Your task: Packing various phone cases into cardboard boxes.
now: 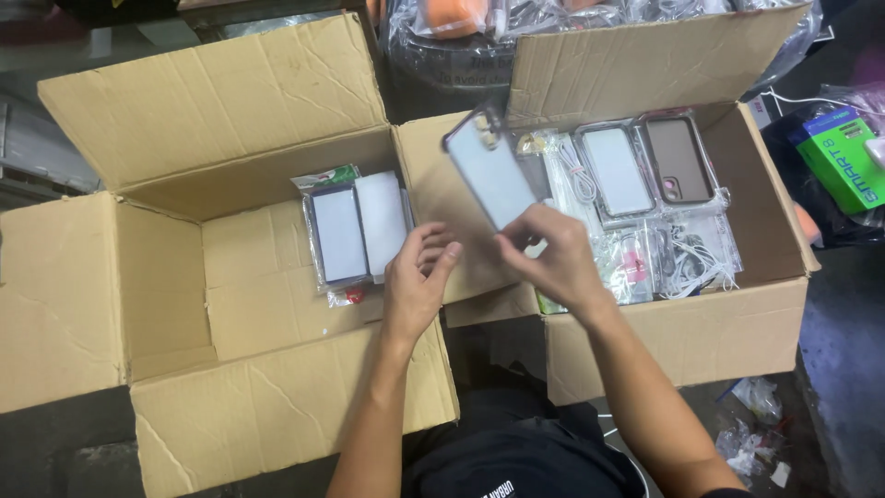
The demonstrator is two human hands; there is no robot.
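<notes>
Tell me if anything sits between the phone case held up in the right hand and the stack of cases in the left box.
Nothing solid blocks it. The right hand holds the phone case above the flap between the boxes; only the left hand hovers between it and the stack of cases in the left box.

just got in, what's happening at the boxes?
A person sits between two open cardboard boxes. The right hand holds up a phone case by its lower end; the left hand is open beside it. The left box holds a few bagged cases, the right box many more cases and cables.
</notes>
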